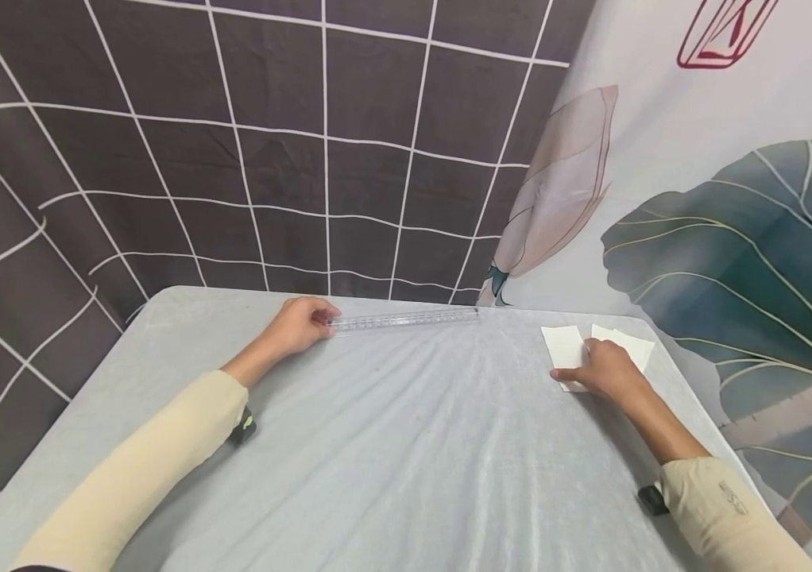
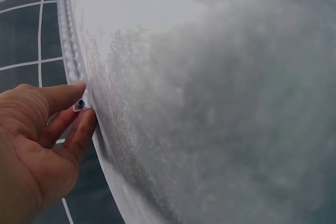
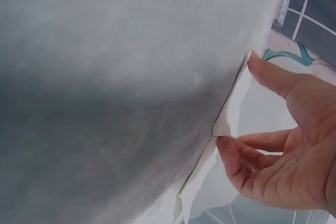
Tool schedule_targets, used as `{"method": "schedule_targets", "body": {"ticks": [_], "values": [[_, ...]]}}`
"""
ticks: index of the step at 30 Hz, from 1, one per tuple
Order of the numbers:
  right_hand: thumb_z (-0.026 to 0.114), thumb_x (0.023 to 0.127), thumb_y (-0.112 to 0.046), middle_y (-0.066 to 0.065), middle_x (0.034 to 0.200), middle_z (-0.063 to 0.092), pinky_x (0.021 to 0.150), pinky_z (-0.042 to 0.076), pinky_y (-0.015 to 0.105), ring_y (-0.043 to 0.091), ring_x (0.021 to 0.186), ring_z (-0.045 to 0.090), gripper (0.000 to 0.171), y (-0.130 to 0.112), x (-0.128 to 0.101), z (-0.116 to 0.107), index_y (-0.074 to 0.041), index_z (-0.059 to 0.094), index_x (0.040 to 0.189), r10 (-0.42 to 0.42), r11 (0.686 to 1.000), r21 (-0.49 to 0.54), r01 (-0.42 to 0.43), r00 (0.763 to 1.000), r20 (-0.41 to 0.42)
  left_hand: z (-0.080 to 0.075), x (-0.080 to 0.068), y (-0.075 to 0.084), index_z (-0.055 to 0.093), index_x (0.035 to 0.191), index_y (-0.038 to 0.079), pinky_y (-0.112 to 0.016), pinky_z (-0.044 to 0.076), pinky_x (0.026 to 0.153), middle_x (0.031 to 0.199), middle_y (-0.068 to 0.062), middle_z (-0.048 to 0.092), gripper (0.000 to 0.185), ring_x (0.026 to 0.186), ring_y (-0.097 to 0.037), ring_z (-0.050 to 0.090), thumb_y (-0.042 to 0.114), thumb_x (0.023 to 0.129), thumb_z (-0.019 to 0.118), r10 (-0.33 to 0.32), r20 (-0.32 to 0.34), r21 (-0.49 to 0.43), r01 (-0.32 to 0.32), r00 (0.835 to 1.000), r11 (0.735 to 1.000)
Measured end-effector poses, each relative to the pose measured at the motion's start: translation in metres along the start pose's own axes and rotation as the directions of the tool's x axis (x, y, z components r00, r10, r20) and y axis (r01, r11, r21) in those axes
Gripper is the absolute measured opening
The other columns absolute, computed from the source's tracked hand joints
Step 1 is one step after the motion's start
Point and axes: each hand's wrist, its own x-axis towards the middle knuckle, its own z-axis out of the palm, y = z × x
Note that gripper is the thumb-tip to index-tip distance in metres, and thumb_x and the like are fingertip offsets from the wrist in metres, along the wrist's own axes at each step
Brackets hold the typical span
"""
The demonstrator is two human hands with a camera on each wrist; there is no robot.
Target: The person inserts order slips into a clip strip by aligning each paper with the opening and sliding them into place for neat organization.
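Near the far edge of the table, my left hand (image 1: 301, 324) pinches the left end of a long, narrow clear plastic tube (image 1: 406, 319) between thumb and fingers. In the left wrist view, small round bead-like shapes run along the tube (image 2: 69, 51), and a dark round spot marks its near end. Over on the right, my right hand (image 1: 609, 369) grips a white sheet of paper (image 1: 565, 349), thumb at its left edge and fingertips at its right edge. A second white piece (image 1: 628, 345) lies beside it, partly behind the hand.
A wrinkled pale grey cloth (image 1: 392, 445) covers the table. Behind it hangs a dark curtain with white grid lines (image 1: 270, 159); a white curtain with large leaves (image 1: 756, 238) hangs close along the right edge.
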Motion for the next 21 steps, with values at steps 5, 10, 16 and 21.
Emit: {"method": "schedule_targets", "body": {"ticks": [5,10,16,21], "values": [[0.095,0.088,-0.043,0.050,0.142,0.060,0.109,0.053,0.071,0.062,0.129,0.062,0.107,-0.009,-0.003,-0.006,0.027,0.044,0.152,0.046,0.998,0.031,-0.047,0.999,0.007,0.000,0.001,0.002,0.084,0.121,-0.002,-0.054,0.060,0.103,0.118,-0.022,0.083,0.029,0.109,-0.037,0.078,-0.001,0.092,0.083,-0.011,-0.002,0.039,0.011,1.000,0.999],[0.094,0.089,-0.037,0.047,0.137,0.065,0.105,0.055,0.069,0.058,0.123,0.066,0.102,-0.010,-0.001,-0.008,0.024,0.045,0.153,0.047,0.997,0.055,-0.047,0.999,-0.006,0.001,0.003,0.001,0.085,0.120,-0.001,-0.052,0.060,0.103,0.114,-0.020,0.085,0.029,0.109,-0.036,0.079,-0.001,0.091,0.083,-0.037,-0.005,0.023,0.038,0.999,0.999],[0.084,0.098,-0.022,0.042,0.125,0.072,0.092,0.058,0.063,0.052,0.109,0.072,0.078,-0.013,-0.001,-0.012,0.020,0.049,0.153,0.010,0.995,0.099,-0.007,1.000,-0.024,-0.002,0.005,0.001,0.087,0.116,0.001,-0.047,0.060,0.098,0.108,-0.018,0.086,0.029,0.104,-0.033,0.079,-0.001,0.088,0.085,-0.071,0.003,0.006,0.071,0.997,0.997],[0.073,0.102,-0.009,0.040,0.119,0.074,0.084,0.060,0.057,0.050,0.103,0.074,0.055,-0.012,0.000,-0.010,0.018,0.057,0.148,-0.015,0.995,0.099,0.021,0.998,-0.066,-0.004,0.006,0.002,0.087,0.117,0.002,-0.047,0.061,0.101,0.114,-0.017,0.087,0.029,0.111,-0.034,0.080,0.001,0.088,0.085,-0.083,0.023,-0.001,0.083,0.996,0.997]]}}
